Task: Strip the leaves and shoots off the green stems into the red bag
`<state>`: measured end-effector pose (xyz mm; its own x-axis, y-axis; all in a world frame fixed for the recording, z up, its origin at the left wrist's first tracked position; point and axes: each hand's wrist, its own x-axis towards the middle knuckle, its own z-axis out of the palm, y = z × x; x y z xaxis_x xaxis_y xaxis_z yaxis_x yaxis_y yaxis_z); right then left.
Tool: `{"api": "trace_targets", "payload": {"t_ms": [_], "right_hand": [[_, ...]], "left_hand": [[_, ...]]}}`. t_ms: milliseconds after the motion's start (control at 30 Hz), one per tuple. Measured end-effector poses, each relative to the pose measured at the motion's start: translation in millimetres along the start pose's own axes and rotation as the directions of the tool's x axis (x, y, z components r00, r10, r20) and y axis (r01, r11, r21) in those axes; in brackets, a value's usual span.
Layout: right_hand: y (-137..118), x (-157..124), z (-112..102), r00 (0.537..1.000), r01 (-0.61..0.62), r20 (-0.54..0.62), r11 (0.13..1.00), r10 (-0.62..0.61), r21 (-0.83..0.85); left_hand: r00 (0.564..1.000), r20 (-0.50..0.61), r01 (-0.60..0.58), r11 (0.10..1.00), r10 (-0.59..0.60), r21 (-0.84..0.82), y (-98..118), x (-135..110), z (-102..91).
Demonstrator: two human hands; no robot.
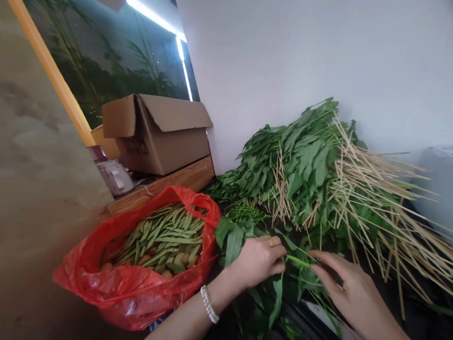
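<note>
My left hand (258, 261), with a gold ring and a pearl bracelet (209, 304), is closed around the stems of a bunch of leafy greens (269, 293). My right hand (342, 289) pinches a green stem from the same bunch, close to my left hand. Behind them lies a large heap of leafy greens (309, 168), with thin bamboo skewers (389, 219) sticking out to the right. To my left, a red plastic bag (102, 286) holds flat green beans (163, 239) and several tan, rounded pieces (179, 259).
A black plastic sheet (304, 332) lies under the greens. A cardboard box (160, 138) with open flaps sits on a wooden board (160, 186) behind the bag, with a white appliance (115, 177) beside it. A white wall (318, 40) rises behind the heap.
</note>
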<state>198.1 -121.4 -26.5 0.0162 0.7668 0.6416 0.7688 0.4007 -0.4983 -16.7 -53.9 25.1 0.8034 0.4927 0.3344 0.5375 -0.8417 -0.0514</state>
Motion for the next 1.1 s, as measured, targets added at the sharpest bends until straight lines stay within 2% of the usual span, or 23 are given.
{"api": "trace_targets", "payload": {"t_ms": [67,133,200,267,333,367,400,467,500,567,667,733,833,933,1100], "right_hand": [[-2,-1,2,1.0,-0.022,0.018,1.0,0.021,0.013],[-5,-2,2,0.998,-0.063,0.03,0.997,0.062,0.038],[-6,-3,1,0.993,-0.111,0.049,0.991,0.108,0.07],[-4,-3,-2,0.989,-0.141,0.058,0.986,0.136,0.091],[0,-2,-7,0.985,-0.173,0.026,0.982,0.171,0.082],[1,-1,-10,0.982,-0.189,-0.002,0.979,0.19,0.07],[1,0,-12,0.977,-0.208,-0.028,0.976,0.21,0.059],[-2,2,-15,0.979,-0.191,-0.059,0.979,0.195,0.075],[-5,4,-15,0.985,-0.155,-0.061,0.982,0.162,0.105],[-13,6,-14,0.995,-0.08,-0.04,0.985,0.087,0.153],[-20,8,-12,0.998,-0.064,-0.01,0.982,0.067,0.176],[-21,7,-12,0.998,-0.064,-0.01,0.981,0.067,0.185],[-21,6,-12,0.998,-0.06,-0.005,0.981,0.062,0.185],[-21,4,-10,0.997,-0.072,-0.01,0.984,0.075,0.163],[-20,2,-9,0.992,-0.118,-0.026,0.986,0.122,0.12]], "left_hand": [[0.999,-0.015,0.05,0.993,-0.052,-0.109,0,1,2.8],[0.989,-0.043,0.124,0.95,-0.141,-0.285,1,4,8.1],[0.962,-0.068,0.192,0.832,-0.264,-0.521,0,9,14.4],[0.892,-0.067,0.259,0.628,-0.446,-0.734,-6,14,18.6],[0.786,-0.045,0.307,0.452,-0.616,-0.838,-18,17,17.5],[0.732,-0.043,0.325,0.405,-0.68,-0.855,-25,17,14.8],[0.697,-0.052,0.333,0.387,-0.715,-0.86,-31,16,10.9],[0.67,-0.072,0.321,0.377,-0.739,-0.869,-40,14,1.0],[0.678,-0.081,0.308,0.382,-0.731,-0.871,-42,13,-4.1],[0.728,-0.127,0.265,0.447,-0.674,-0.855,-43,12,-13.3],[0.796,-0.214,0.175,0.554,-0.567,-0.814,-38,12,-22.4],[0.813,-0.21,0.147,0.54,-0.543,-0.828,-34,12,-25.4],[0.847,-0.141,0.184,0.531,-0.513,-0.827,-25,12,-27.2],[0.895,-0.121,0.213,0.65,-0.429,-0.729,-12,12,-26.6],[0.959,-0.14,0.142,0.848,-0.245,-0.511,5,12,-19.2]]}}
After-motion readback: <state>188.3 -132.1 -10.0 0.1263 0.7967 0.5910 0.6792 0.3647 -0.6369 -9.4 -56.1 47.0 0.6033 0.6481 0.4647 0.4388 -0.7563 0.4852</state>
